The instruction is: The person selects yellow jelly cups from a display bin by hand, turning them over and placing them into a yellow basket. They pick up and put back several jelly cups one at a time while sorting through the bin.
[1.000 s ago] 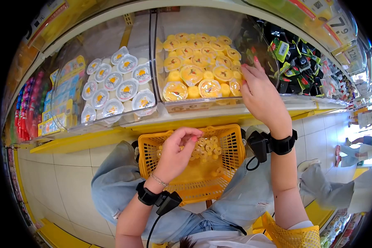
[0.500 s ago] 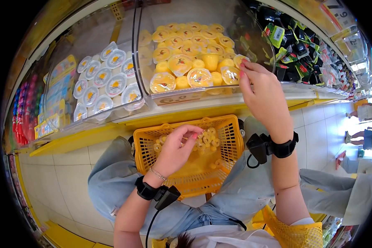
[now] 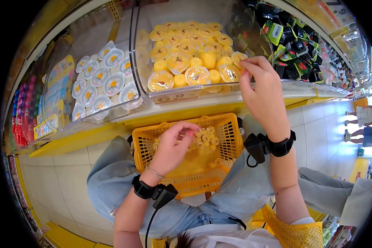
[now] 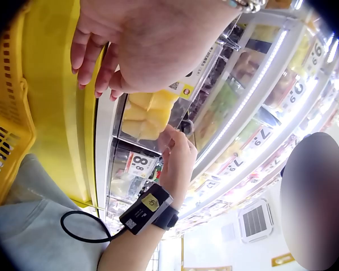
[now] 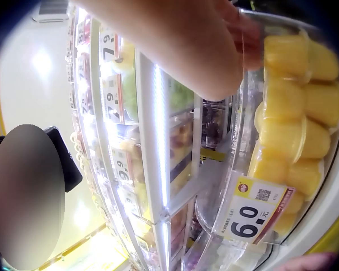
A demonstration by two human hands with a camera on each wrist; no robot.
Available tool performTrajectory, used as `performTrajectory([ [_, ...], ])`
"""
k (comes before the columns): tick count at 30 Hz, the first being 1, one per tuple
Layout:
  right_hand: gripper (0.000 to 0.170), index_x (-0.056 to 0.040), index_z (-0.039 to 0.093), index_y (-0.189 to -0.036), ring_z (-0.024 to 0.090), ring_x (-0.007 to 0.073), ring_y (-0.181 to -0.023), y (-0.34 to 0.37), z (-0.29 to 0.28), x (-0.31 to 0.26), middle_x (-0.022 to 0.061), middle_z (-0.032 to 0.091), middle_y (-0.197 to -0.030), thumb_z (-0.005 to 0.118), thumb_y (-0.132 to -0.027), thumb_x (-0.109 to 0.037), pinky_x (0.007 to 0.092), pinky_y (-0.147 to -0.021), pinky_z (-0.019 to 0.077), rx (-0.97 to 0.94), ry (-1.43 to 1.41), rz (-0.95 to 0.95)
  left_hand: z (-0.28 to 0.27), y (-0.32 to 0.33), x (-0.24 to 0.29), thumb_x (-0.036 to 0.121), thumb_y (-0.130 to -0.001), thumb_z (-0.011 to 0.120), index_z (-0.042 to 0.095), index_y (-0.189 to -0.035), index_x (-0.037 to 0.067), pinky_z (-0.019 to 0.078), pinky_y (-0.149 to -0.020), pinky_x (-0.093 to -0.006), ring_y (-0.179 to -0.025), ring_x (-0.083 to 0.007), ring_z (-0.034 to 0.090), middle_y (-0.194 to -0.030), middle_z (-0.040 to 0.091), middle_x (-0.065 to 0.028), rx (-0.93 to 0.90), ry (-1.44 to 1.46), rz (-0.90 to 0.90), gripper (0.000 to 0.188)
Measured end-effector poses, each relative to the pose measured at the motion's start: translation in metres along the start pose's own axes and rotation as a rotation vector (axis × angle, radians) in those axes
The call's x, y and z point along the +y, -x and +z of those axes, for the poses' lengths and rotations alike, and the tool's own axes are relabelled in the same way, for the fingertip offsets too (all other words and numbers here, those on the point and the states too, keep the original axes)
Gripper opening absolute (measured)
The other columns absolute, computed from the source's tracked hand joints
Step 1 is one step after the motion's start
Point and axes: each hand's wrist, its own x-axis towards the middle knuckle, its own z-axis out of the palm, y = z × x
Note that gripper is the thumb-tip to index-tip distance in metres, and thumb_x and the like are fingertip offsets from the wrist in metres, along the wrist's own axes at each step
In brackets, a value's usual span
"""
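My right hand (image 3: 265, 93) reaches to the near right corner of a clear bin of yellow jelly cups (image 3: 197, 75). Its thumb and forefinger pinch the edge of one jelly cup (image 3: 238, 58), lid facing up. Another cup (image 3: 208, 60) sits beside it with its side showing. Over the yellow basket (image 3: 232, 142) hovers my left hand (image 3: 169, 149), fingers loosely bent, holding nothing. In the left wrist view the fingers of that hand (image 4: 141, 45) hang relaxed. Small yellow and clear pieces (image 3: 206, 139) lie in the basket.
White-lidded cups (image 3: 100, 76) fill the bin to the left, behind a clear divider. Dark packs (image 3: 295, 45) lie in the bin to the right. A clear front wall with a price tag (image 5: 251, 217) edges the jelly bin. Someone's trousered legs (image 3: 326, 192) extend at the right.
My right hand first hovered over the bin's right side, then came nearer and took a cup's edge. A side-showing cup now appears among the lids. My left hand stays over the basket.
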Motion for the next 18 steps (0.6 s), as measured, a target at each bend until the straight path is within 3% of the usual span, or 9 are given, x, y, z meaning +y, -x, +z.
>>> performTrajectory([
  [3,0.026,0.0090,0.062,-0.105,0.058,0.0380,-0.102,-0.004,0.004,0.003,0.0218,0.060,-0.108,0.053,-0.083,0.000,0.0406,-0.089,0.0471,0.023,-0.023,-0.068,-0.002,0.000,0.003,0.000,-0.096,0.050,0.059,-0.110,-0.001,0.0472,-0.090,-0.0255,-0.099,-0.0119,0.060,-0.104,0.065,-0.0060,0.013,0.012,-0.006,0.017],
  [6,0.031,0.0078,0.059,-0.113,0.054,0.0399,-0.114,-0.019,0.020,0.013,0.0233,0.058,-0.119,0.050,-0.085,-0.002,0.0413,-0.096,0.0445,0.027,-0.133,-0.292,-0.002,-0.001,0.001,0.000,-0.096,0.050,0.059,-0.110,-0.001,0.0471,-0.091,-0.0256,-0.100,-0.0122,0.060,-0.105,0.064,-0.0063,0.014,0.021,0.007,0.017],
  [9,0.033,0.0071,0.057,-0.116,0.048,0.0406,-0.123,-0.034,0.032,0.009,0.0248,0.055,-0.125,0.049,-0.087,-0.007,0.0428,-0.101,0.0410,0.003,-0.138,-0.355,-0.001,-0.001,-0.001,0.001,-0.096,0.050,0.059,-0.110,-0.002,0.0468,-0.091,-0.0259,-0.101,-0.0125,0.060,-0.106,0.064,-0.0064,0.004,-0.004,0.016,0.017],
  [12,0.035,0.0027,0.057,-0.122,0.046,0.0375,-0.127,-0.032,0.043,-0.001,0.0234,0.057,-0.124,0.048,-0.090,-0.007,0.0400,-0.103,0.0391,-0.078,-0.073,-0.287,-0.003,0.000,0.000,0.001,-0.096,0.050,0.058,-0.111,-0.003,0.0466,-0.092,-0.0262,-0.102,-0.0126,0.060,-0.107,0.064,-0.0065,0.008,-0.021,0.012,0.017],
  [18,0.025,0.0010,0.066,-0.101,0.063,0.0341,-0.099,-0.026,0.032,-0.005,0.0180,0.067,-0.107,0.052,-0.088,-0.015,0.0387,-0.084,0.0515,-0.184,-0.060,-0.149,-0.006,0.003,0.005,0.000,-0.096,0.050,0.058,-0.111,-0.004,0.0458,-0.094,-0.0264,-0.103,-0.0126,0.059,-0.109,0.064,-0.0069,0.014,-0.004,0.000,0.018],
])
